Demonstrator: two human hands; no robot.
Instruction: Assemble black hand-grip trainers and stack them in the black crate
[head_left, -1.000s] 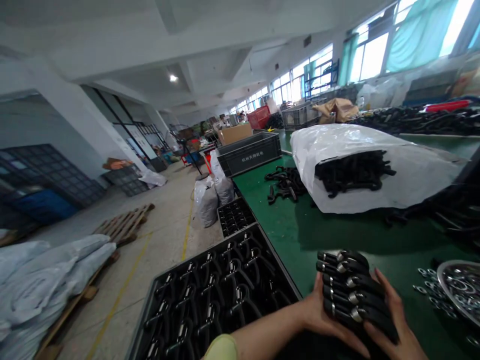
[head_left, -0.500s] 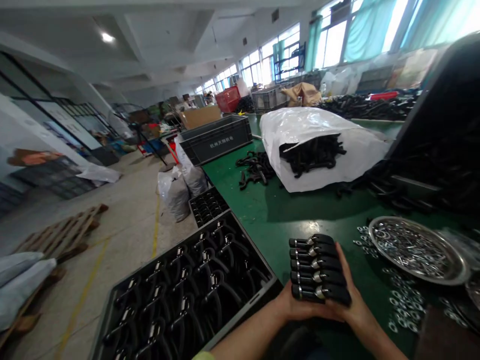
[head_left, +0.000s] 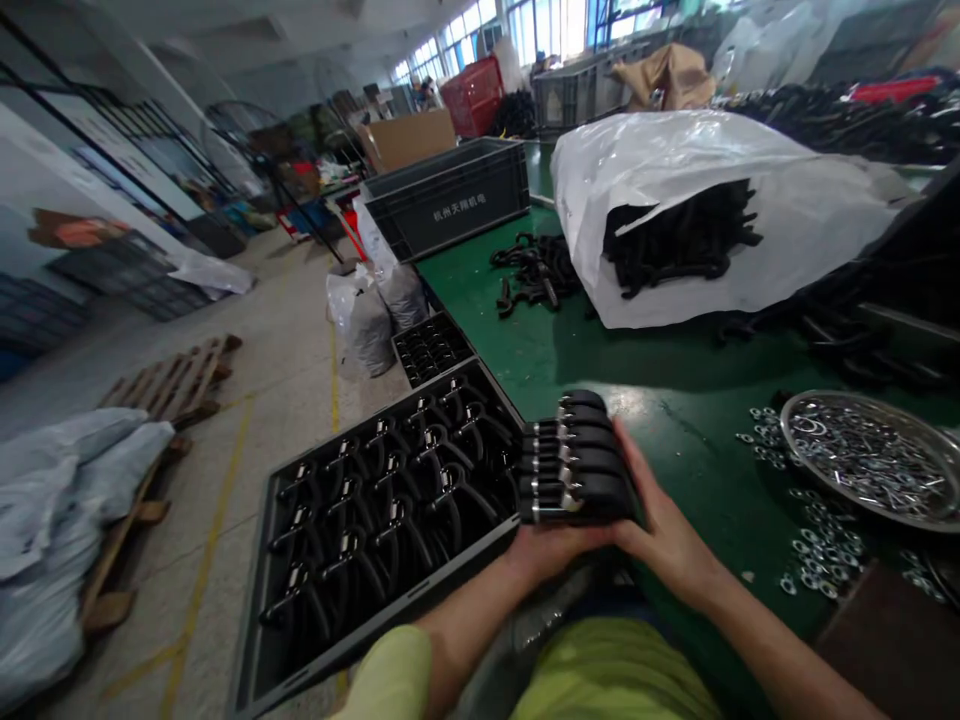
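A row of several black curved plastic parts with metal pins [head_left: 589, 455] is held together between my two hands. My left hand [head_left: 540, 552] supports the row from the near side and underneath, its fingers partly hidden. Along the right side and near end, my right hand [head_left: 651, 505] presses with its thumb and palm. The parts are at the right edge of a grey crate [head_left: 420, 588], apparently just above its rim. Inside the crate, similar black parts [head_left: 394, 515] stand in rows, their metal pins showing on top.
On the green table [head_left: 660, 370] lie a white sack [head_left: 675, 300] of black parts, loose black pieces [head_left: 532, 270] and a metal tray [head_left: 795, 440] of small hardware. Scattered metal nuts [head_left: 821, 550] lie near it. A grey bin [head_left: 457, 205] stands farther back. A smaller crate [head_left: 431, 345] adjoins the near one.
My hands have carried the held row of parts leftward to the crate's edge, and the row has turned. The view has tilted down.
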